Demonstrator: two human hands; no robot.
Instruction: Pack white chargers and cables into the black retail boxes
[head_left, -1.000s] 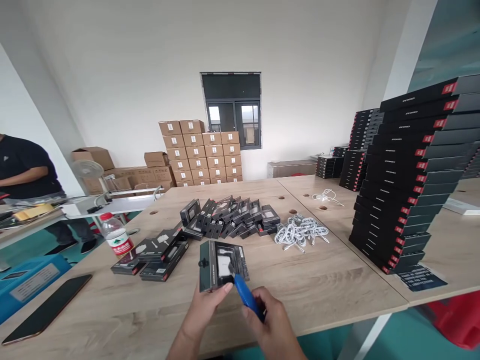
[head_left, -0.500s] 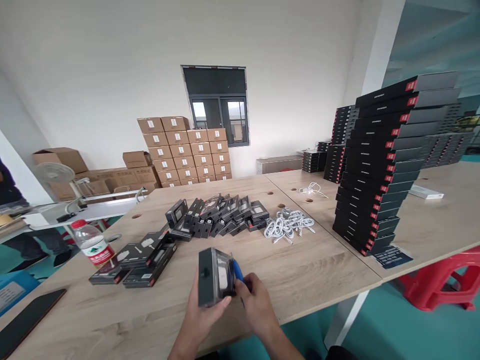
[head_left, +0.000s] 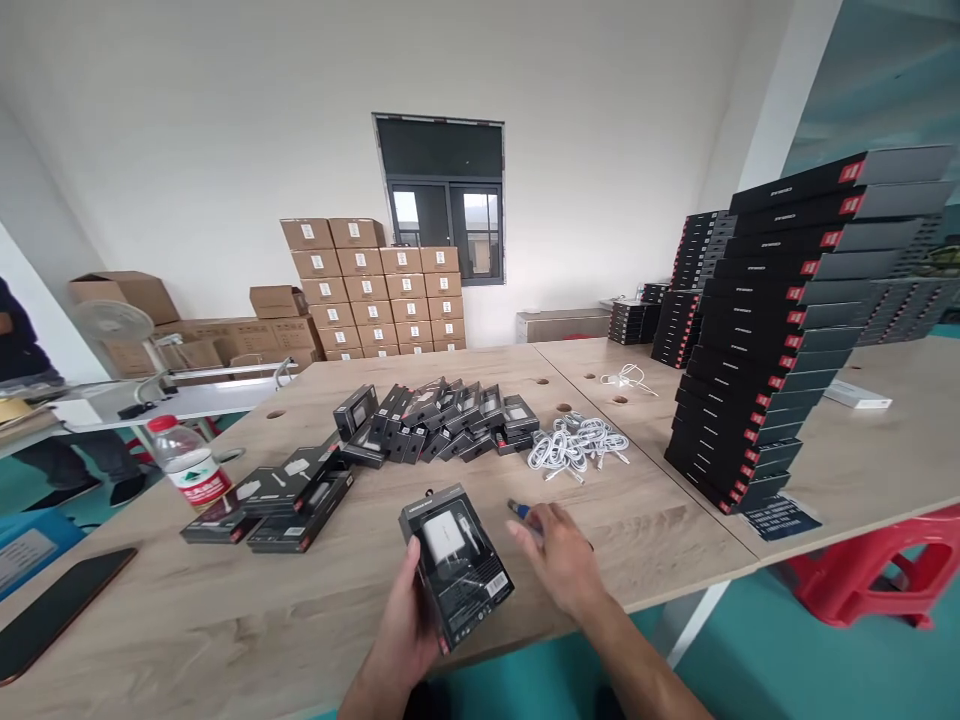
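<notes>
My left hand (head_left: 405, 625) grips a black retail box (head_left: 461, 570) from its left side, thumb on the front. Through its window a white charger and a cable show; a white barcode label sits near the lower right corner. To the right, my right hand (head_left: 562, 560) is low over the table, its fingers around a small blue-handled tool (head_left: 517, 508) with a dark end. Most of that tool is hidden under the fingers, so its exact kind does not show. Beyond the hands are a heap of similar black boxes (head_left: 427, 425) and a pile of coiled white cables (head_left: 574, 447).
A tall, leaning stack of black boxes (head_left: 757, 350) stands at the right. On the left are flat black boxes (head_left: 300, 510), a water bottle (head_left: 191, 470) and a dark phone-like slab (head_left: 64, 610). A red stool (head_left: 870, 570) is beyond the table edge. A person (head_left: 82, 460) stands far left.
My right hand has moved right, away from the box and down to the table with the blue tool. My left hand has turned the box so its windowed face shows.
</notes>
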